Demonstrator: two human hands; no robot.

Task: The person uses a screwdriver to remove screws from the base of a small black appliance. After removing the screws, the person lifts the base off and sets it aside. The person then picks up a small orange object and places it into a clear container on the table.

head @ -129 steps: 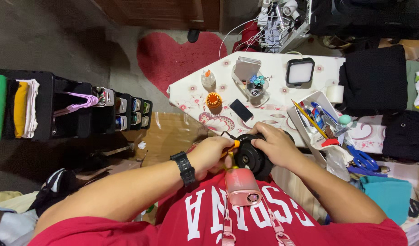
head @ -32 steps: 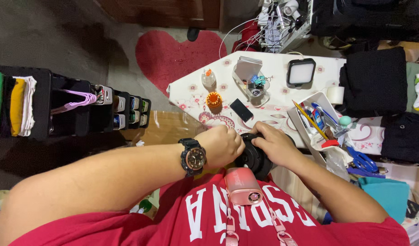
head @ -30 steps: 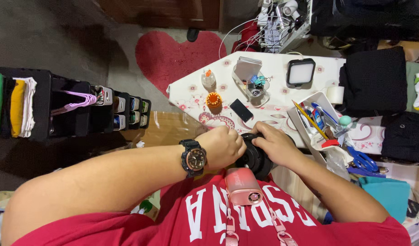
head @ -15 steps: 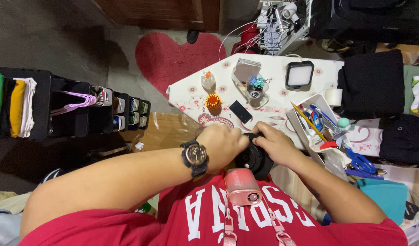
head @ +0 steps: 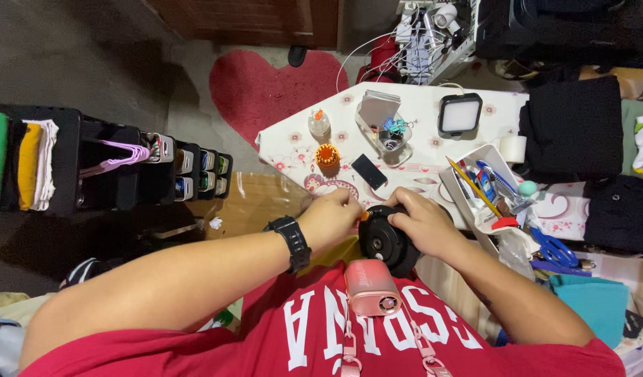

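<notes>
We saw the left hand (head: 333,218) pinched shut on a small orange-tipped tool (head: 364,216), its tip against the round black device (head: 387,241). The right hand (head: 420,222) was closed over the device's upper right side, gripping it. The device sat just off the near edge of the white flowered table (head: 419,132), above the person's lap and just above a pink box-shaped gadget (head: 371,287) hanging on the red shirt.

On the table, a clear glass jar (head: 389,136) near the middle held a tangle of small coloured clips, with a grey card leaning at its rim. A white tray (head: 477,162) at the right near corner held pens and pencils, a red-handled item and a pale green ball-tipped piece. Blue-handled scissors (head: 550,248) lay just beyond that tray. A small round clear bottle (head: 319,123) and an orange ridged cup (head: 327,155) stood toward the left edge, with a flat black phone (head: 369,171) nearby. A square black light panel (head: 459,115) sat toward the far edge.

To the left, a black rack (head: 101,171) on the floor held folded green, yellow and white cloths, lilac hangers and rows of small cans.
</notes>
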